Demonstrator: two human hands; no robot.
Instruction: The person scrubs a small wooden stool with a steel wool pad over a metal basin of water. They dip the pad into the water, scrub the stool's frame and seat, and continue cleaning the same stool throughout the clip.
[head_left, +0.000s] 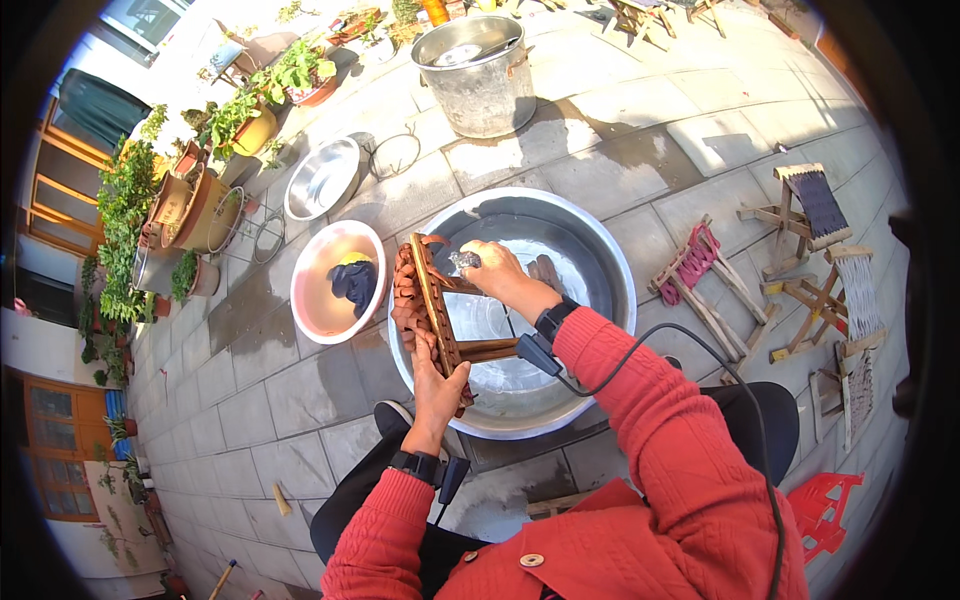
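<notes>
A wooden folding stool (442, 315) with a woven reddish-brown strap seat is held up over a large metal basin (616, 315) of water. My left hand (435, 379) grips the stool's near end, thumb on the wooden rail. In my right hand (491, 271) is a shiny metal scouring pad (465, 260), close to the stool's upper leg. Some dark object, hard to make out, shows in the basin beyond my right wrist. Left of the basin, a pink basin (300, 300) holds cloudy water, a dark cloth (354, 286) and something yellow.
A tall metal pot (480, 94) and an empty metal bowl (322, 178) stand beyond. Several folding stools (709, 281) are at the right, near a red plastic stool (823, 514). Potted plants (187, 199) line the left. A cable (739, 375) runs along my right arm.
</notes>
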